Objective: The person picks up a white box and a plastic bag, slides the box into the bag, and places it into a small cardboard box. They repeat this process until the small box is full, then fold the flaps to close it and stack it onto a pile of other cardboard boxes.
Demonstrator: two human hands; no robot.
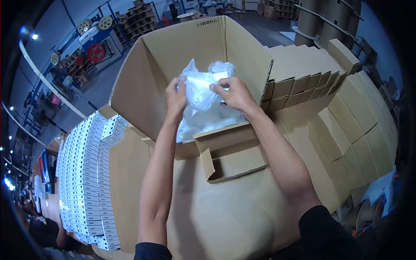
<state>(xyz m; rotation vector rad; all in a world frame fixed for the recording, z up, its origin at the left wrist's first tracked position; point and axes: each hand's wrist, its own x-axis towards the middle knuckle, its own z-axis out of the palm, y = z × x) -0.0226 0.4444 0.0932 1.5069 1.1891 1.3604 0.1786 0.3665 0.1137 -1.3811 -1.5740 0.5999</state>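
Note:
A crinkled clear plastic bag (201, 93) with something white in it is held up between my two hands, over a big open carton (130, 82). My left hand (176, 96) is closed on the bag's left edge. On the other side my right hand (235, 92) pinches the bag near its upper right, thumb and fingers together. More clear plastic bags (208, 119) lie heaped inside the carton below. In front of the carton sits a small open cardboard box (236, 160), under my right forearm.
Tall stacks of small white boxes (84, 177) stand at the left. Rows of brown cardboard boxes (303, 65) fill the back right, and more boxes (362, 125) line the right side. A machine with reels (97, 43) stands behind. Another person's arm (60, 236) shows at lower left.

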